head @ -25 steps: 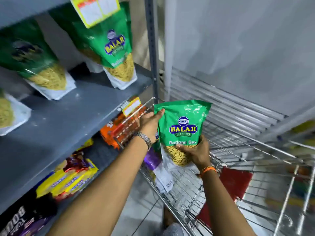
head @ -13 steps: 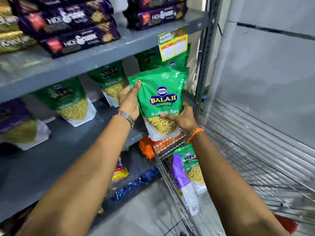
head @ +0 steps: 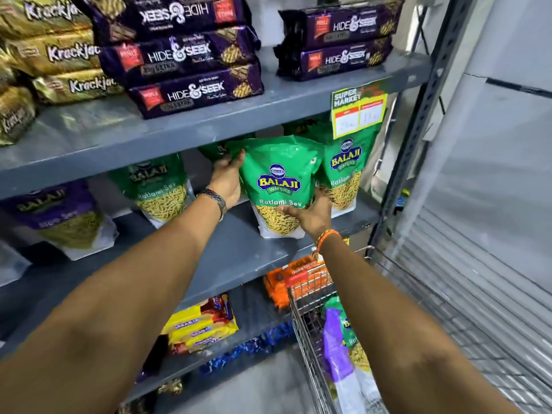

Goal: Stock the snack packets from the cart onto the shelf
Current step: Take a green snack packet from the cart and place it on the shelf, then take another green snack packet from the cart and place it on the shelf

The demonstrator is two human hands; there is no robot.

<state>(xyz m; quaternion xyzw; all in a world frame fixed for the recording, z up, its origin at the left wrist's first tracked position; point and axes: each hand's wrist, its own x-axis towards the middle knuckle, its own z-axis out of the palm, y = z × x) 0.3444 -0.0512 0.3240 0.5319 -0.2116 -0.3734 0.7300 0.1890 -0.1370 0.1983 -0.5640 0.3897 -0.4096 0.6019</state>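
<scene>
Green packet (head: 279, 186) upright on shelf (head: 239, 258), between both hands

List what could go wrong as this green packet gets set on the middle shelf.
1. The held Ratlami Sev packet stands upright near the middle shelf front edge; released by the left hand and right hand, it might tip forward.
2. It sits close against the neighbouring green packet, so pushing it back could knock that one over.

Both arms extended forward and upward, bare. Left hand (head: 227, 180) upright, palm pressed to the left edge of the green packet (head: 279, 186), metal band at wrist. Right hand (head: 310, 215) cupped at the packet's lower right corner, orange thread at wrist. Both grips closed on it.
</scene>
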